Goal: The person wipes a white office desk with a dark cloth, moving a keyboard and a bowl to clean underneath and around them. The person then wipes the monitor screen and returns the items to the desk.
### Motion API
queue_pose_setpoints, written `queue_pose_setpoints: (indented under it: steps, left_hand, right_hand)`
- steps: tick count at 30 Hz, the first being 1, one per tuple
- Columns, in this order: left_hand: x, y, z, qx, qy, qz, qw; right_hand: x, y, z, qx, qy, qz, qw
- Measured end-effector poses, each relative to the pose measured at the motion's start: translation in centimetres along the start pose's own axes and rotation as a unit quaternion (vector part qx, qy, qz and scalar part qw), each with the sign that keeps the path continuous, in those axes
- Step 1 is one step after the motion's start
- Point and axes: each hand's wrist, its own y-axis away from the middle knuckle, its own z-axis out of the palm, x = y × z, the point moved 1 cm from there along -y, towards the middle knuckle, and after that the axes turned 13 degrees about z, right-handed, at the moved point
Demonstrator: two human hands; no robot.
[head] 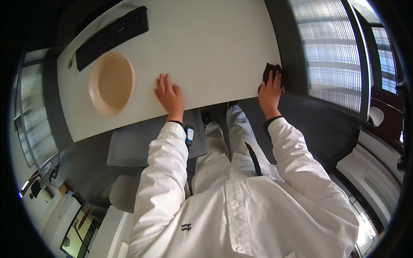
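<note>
My left hand [169, 95] rests palm down on the white tabletop [206, 58], its fingers apart and nothing in it. To its left stands a pale beige plastic basin [94, 87]; whether there is water in it I cannot tell. At the right end of the table, near the front corner, my right hand [271, 92] presses a dark, crumpled cloth [267, 68] against the surface. The fingers lie over the cloth, which shows beyond the fingertips and beside the thumb. Part of it is hidden under the palm.
A black keyboard [113, 37] with a cable lies at the back left, behind the basin. A ribbed glass partition [332, 54] rises past the table's right edge. Below the front edge, a grey chair [129, 145] stands partly under the table, left of my legs.
</note>
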Motion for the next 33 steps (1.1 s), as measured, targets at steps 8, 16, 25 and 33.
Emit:
queue_pose_setpoints:
  steps: [8,16,25,33]
  left_hand:
    - [-3.6,1.3,-2.9,0.062,0.232,-0.075,0.968]
    - [-6.8,3.7,-3.0,0.010,0.023,-0.098,0.995]
    - [-7.9,4.2,-2.9,-0.042,0.166,-0.127,0.977]
    - [-8.0,4.7,-2.4,0.038,0.200,-0.125,0.971]
  right_hand:
    - [-16.1,4.6,0.1,-0.069,-0.055,-0.229,0.969]
    - [-12.6,5.8,-0.7,-0.157,-0.034,-0.446,0.881]
    - [-18.8,-4.1,3.1,-0.055,-0.060,-0.135,0.987]
    - [-28.4,6.6,1.7,-0.069,-0.140,-0.412,0.898]
